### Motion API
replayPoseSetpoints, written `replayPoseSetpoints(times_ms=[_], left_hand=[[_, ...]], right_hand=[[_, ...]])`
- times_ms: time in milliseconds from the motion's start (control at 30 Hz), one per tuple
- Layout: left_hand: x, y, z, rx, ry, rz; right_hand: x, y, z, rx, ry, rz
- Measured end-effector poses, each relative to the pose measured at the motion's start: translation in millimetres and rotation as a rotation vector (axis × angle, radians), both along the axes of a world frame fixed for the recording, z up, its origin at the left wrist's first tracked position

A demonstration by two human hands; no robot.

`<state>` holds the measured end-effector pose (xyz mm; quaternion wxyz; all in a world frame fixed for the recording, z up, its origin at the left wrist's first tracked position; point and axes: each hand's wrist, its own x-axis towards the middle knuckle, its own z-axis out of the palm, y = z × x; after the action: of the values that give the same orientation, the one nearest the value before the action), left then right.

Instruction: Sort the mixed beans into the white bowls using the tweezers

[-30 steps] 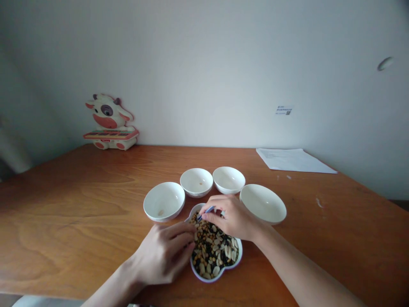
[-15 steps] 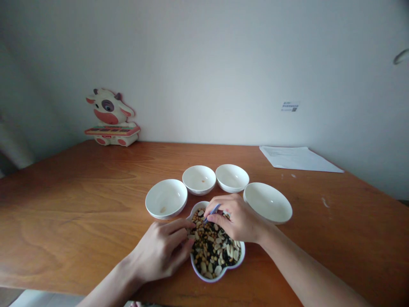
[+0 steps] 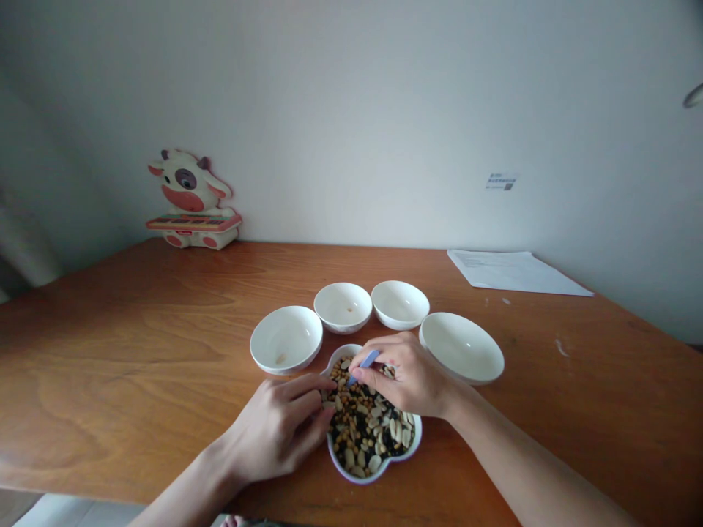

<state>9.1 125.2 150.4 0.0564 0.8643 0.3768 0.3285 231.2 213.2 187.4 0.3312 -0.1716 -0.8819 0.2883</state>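
Note:
A white, lobed dish with a purplish rim stands near the table's front edge. It is full of mixed peanut halves, yellow kernels and dark seeds. My left hand grips the dish's left side, its fingertips curled over the rim. Above the far part of the mix, my right hand pinches slim lavender tweezers, tilted with the tip down at the seeds. Whether anything is caught in the tip cannot be made out.
Behind the dish, white bowls stand in an arc: a left bowl and second bowl with small pieces inside, a third bowl and a right bowl. Farther back are a cow toy keyboard and paper sheets.
The tweezers have turned slightly in my right hand, and their tip has shifted a little left. My left hand stays at the dish.

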Motion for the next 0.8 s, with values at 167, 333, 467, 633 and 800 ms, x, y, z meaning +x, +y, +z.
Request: replayPoseSetpoints(times_ms=[167,333,467,633,800], left_hand=[[-1.6,0.2,-1.9,-0.031,0.014,-0.002],[-0.8,0.5,-0.7,-0.036,-0.003,-0.005],[-0.6,0.3,0.4,-0.022,-0.009,-0.015],[-0.6,0.3,-0.5,-0.034,-0.008,-0.010],[-0.5,0.9,-1.6,-0.029,-0.008,-0.010]], right_hand=[[1.8,0.4,-1.8,-0.002,-0.023,-0.026],[2.1,0.8,-1.8,-0.008,-0.011,-0.014],[2.6,0.7,-1.9,-0.038,-0.021,-0.041],[4.1,2.9,-6.4,-0.057,-0.027,-0.130],[3.3,3.2,-5.9,-0.063,-0.064,-0.136]])
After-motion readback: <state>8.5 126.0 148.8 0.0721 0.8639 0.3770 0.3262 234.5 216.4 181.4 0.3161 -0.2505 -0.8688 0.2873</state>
